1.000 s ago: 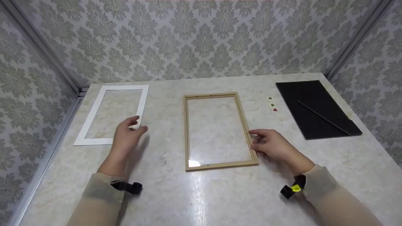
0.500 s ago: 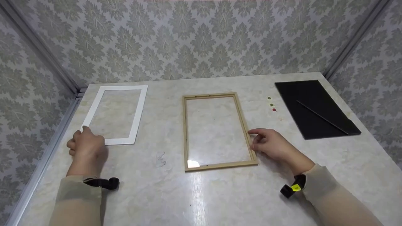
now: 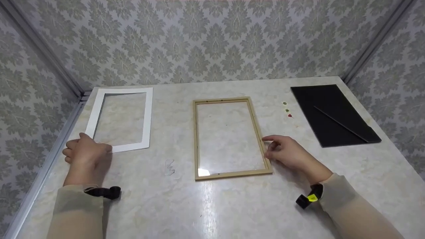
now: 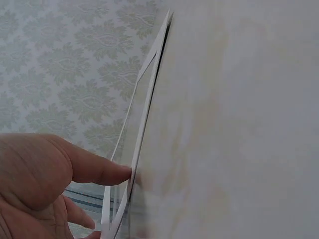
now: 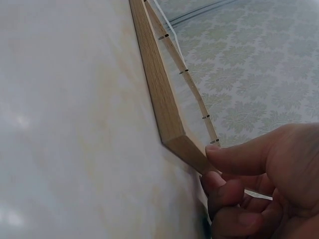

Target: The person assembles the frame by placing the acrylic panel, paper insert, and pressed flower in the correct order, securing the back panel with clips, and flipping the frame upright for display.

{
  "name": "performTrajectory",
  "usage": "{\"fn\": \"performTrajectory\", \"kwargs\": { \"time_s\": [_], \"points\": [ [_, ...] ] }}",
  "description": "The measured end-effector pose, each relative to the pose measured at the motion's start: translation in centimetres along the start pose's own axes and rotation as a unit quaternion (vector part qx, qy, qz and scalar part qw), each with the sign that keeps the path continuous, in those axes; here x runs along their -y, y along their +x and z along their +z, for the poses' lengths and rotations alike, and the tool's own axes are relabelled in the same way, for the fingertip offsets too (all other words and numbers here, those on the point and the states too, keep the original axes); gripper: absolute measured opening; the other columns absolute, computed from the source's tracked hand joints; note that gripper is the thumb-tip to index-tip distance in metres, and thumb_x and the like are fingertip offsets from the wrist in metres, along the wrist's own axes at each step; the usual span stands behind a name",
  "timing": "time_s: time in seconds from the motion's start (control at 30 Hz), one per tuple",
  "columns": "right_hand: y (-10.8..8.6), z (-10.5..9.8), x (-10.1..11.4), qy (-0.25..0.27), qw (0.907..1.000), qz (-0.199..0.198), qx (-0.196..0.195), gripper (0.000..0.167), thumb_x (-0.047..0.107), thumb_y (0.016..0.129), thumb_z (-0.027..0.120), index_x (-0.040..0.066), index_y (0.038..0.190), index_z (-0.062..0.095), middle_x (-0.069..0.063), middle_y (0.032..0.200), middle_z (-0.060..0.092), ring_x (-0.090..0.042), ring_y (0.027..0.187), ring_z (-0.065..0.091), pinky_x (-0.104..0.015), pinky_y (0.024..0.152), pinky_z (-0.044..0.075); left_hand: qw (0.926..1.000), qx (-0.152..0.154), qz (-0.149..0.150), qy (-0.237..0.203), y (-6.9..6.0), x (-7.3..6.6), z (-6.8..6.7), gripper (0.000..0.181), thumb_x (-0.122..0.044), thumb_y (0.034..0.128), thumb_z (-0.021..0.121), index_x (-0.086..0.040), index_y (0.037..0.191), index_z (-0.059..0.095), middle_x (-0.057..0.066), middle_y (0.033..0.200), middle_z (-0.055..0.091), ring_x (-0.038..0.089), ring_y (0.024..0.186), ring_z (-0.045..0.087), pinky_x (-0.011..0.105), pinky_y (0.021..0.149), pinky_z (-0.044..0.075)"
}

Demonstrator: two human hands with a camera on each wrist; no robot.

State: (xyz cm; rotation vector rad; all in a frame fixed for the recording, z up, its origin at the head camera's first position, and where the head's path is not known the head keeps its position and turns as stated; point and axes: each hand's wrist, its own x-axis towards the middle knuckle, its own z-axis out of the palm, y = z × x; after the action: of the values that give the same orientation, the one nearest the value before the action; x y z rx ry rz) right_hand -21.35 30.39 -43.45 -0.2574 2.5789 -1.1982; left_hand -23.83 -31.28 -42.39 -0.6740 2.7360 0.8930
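At the left of the table my left hand (image 3: 85, 151) grips the lower left corner of a white picture mat (image 3: 147, 119), a flat rectangle with a cut-out window. In the left wrist view, the thumb lies against the mat (image 4: 149, 99), which is tilted slightly off the tabletop; the fingers behind it are partly hidden. A light wooden picture frame (image 3: 234, 175) with a clear pane inside lies flat mid-table. My right hand (image 3: 289, 152) holds its right side bar. Seen from the right wrist, thumb and curled fingers meet at the wooden bar (image 5: 164, 99).
A black backing board (image 3: 332, 129) with a thin dark strip (image 3: 342, 124) across it lies at the right. Several tiny dried flowers (image 3: 287, 110) sit beside it. Between mat and wooden frame lies a small clear piece (image 3: 169, 167) with a jagged outline. Patterned walls enclose the table.
My left hand has moved from the mat's right side to its lower left corner, taken hold, and shifted the mat slightly left while raising it a little. The right hand stays put.
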Motion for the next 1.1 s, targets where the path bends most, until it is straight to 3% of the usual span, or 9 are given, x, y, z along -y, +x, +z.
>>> {"fn": "performTrajectory", "kwargs": {
  "time_s": [0.1,0.2,0.47,0.6,0.73,0.9,1.0,1.1],
  "points": [
    [-0.1,0.0,0.0,0.0,1.0,-0.001,-0.002,0.061,0.01,0.105,0.075,-0.001,0.161,0.058,-0.012,0.109,0.075,-0.016,0.087,0.063,-0.025,0.07,0.047,0.9997,0.001,0.012,-0.022,-0.3,-0.1,0.1,0.101,-0.029,0.0965,0.077,0.022,0.166,0.023,0.059,0.159,0.015,0.07,0.143,0.021,0.076,0.122,0.032],
    [-0.1,0.1,0.0,0.005,1.0,-0.005,-0.002,0.06,0.009,0.104,0.076,-0.002,0.161,0.058,-0.013,0.109,0.075,-0.015,0.085,0.061,-0.025,0.069,0.047,0.9989,0.004,0.023,-0.04,-0.3,-0.2,0.3,0.096,-0.028,0.0946,0.085,0.024,0.157,0.034,0.056,0.158,0.022,0.065,0.14,0.026,0.074,0.117,0.04],
    [0.0,0.0,0.0,-0.017,0.9998,-0.008,-0.012,0.059,0.011,0.103,0.077,0.0,0.159,0.061,-0.011,0.107,0.075,-0.014,0.085,0.06,-0.024,0.072,0.047,0.9952,0.05,0.041,-0.074,-0.1,-1.4,0.9,0.119,-0.03,0.0928,0.093,0.013,0.174,0.017,0.051,0.173,0.015,0.061,0.152,0.041,0.069,0.131,0.038],
    [0.0,0.1,0.0,-0.017,0.9997,-0.012,-0.011,0.06,0.011,0.102,0.077,0.0,0.159,0.061,-0.012,0.108,0.076,-0.014,0.083,0.059,-0.024,0.07,0.046,0.994,0.059,0.053,-0.075,-0.1,-1.9,1.0,0.114,-0.034,0.0985,0.085,0.013,0.175,0.015,0.046,0.176,0.023,0.06,0.158,0.041,0.067,0.132,0.04],
    [0.1,0.1,0.0,-0.013,0.9998,-0.01,-0.01,0.06,0.011,0.102,0.077,-0.001,0.159,0.06,-0.013,0.108,0.076,-0.014,0.082,0.059,-0.024,0.069,0.046,0.9933,0.044,0.063,-0.085,-0.3,-2.4,1.3,0.089,-0.033,0.1095,0.062,0.012,0.174,0.022,0.042,0.173,0.036,0.056,0.157,0.046,0.065,0.129,0.045],
    [0.0,0.1,0.0,-0.022,0.9997,-0.004,-0.014,0.059,0.01,0.102,0.075,0.001,0.159,0.061,-0.011,0.108,0.077,-0.016,0.087,0.062,-0.025,0.074,0.048,0.9894,0.033,0.07,-0.123,-0.4,-2.9,1.8,0.07,-0.02,0.1085,0.049,0.006,0.172,0.038,0.036,0.165,0.052,0.044,0.144,0.059,0.049,0.111,0.055],
    [0.0,0.0,0.0,-0.027,0.9995,0.002,-0.016,0.059,0.01,0.102,0.075,0.002,0.159,0.062,-0.01,0.109,0.076,-0.016,0.089,0.063,-0.026,0.077,0.049,0.9833,0.063,0.076,-0.153,-0.4,-2.9,2.0,0.068,-0.017,0.11,0.052,0.002,0.173,0.039,0.031,0.162,0.056,0.028,0.123,0.068,0.033,0.095,0.056],
    [0.0,0.0,0.1,-0.019,0.9997,0.01,-0.013,0.06,0.011,0.102,0.075,0.002,0.16,0.061,-0.011,0.11,0.075,-0.015,0.08,0.063,-0.027,0.071,0.051,0.9721,0.109,0.078,-0.193,-0.3,-2.8,2.0,0.07,-0.02,0.1122,0.058,-0.001,0.176,0.035,0.017,0.151,0.064,0.011,0.105,0.069,0.026,0.086,0.058]
  ]
}}
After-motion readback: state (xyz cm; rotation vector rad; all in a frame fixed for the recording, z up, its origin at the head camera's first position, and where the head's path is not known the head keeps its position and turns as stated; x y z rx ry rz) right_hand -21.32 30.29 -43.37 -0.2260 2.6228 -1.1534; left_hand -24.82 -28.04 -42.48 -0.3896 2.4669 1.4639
